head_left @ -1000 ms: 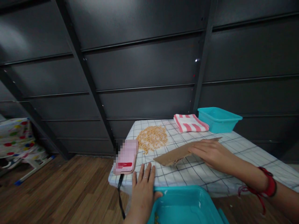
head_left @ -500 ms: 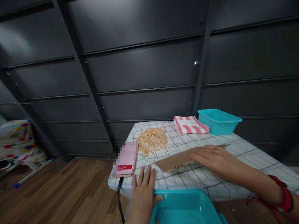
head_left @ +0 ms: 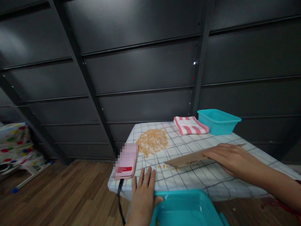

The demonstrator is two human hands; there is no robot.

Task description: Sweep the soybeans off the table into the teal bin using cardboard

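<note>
My right hand (head_left: 231, 159) grips a piece of brown cardboard (head_left: 185, 159), fingers over its top, low over the checked cloth. A few loose yellow beans (head_left: 164, 166) lie by the cardboard's left end. Farther back spreads a pile of yellow beans (head_left: 154, 139), like soybeans, mixed with something white and grainy. My left hand (head_left: 144, 193) lies open, fingers stretched out on the cloth at the near edge, its thumb on the rim of a turquoise tub (head_left: 182, 193). That tub sits below the table's edge; only part of its inside shows.
A pink phone-like object (head_left: 127, 160), partly blurred, with a black strap, lies left of the pile. A folded red-and-white striped towel (head_left: 190, 125) and a second turquoise tub (head_left: 218, 122) stand at the back right. Behind the table rises a dark panelled wall (head_left: 145, 72).
My right hand has moved the cardboard to the right, away from the pile. Loose beans now show at its left end. My left hand stays by the near tub.
</note>
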